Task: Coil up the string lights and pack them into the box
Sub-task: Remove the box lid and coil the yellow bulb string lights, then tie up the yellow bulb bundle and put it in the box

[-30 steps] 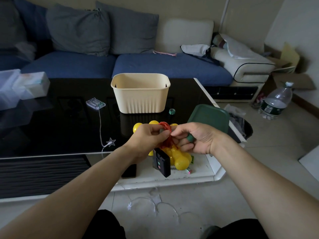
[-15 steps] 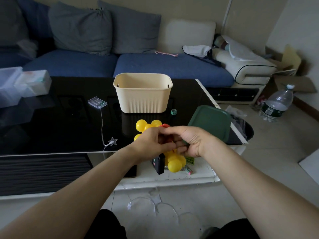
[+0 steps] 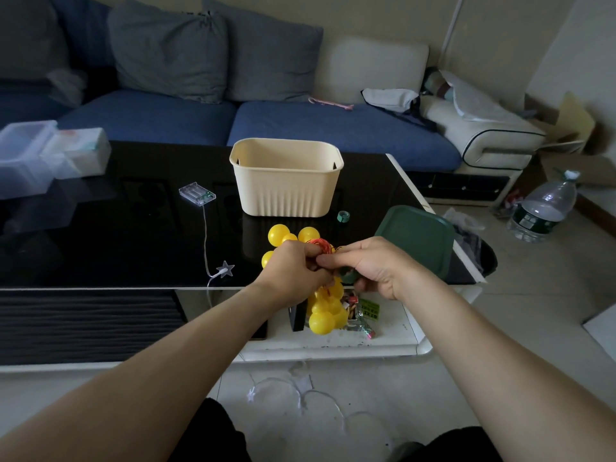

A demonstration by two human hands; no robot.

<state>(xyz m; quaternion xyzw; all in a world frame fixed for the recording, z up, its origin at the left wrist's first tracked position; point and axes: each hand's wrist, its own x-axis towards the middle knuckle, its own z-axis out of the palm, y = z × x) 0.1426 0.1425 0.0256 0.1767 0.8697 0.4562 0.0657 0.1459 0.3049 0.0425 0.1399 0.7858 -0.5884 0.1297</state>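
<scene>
Two hands of mine meet over the yellow ball lights, in front of the cream box.
My left hand and right hand have fingers curled onto the red wire coil, pinching it between them; balls hang below and poke out behind. Right of the box lies the green lid. A green label below my right hand is unreadable.

Red wire coil mostly covered by left hand and right hand; black battery box largely behind left wrist; small packet print unreadable; clear container cut by left edge
</scene>
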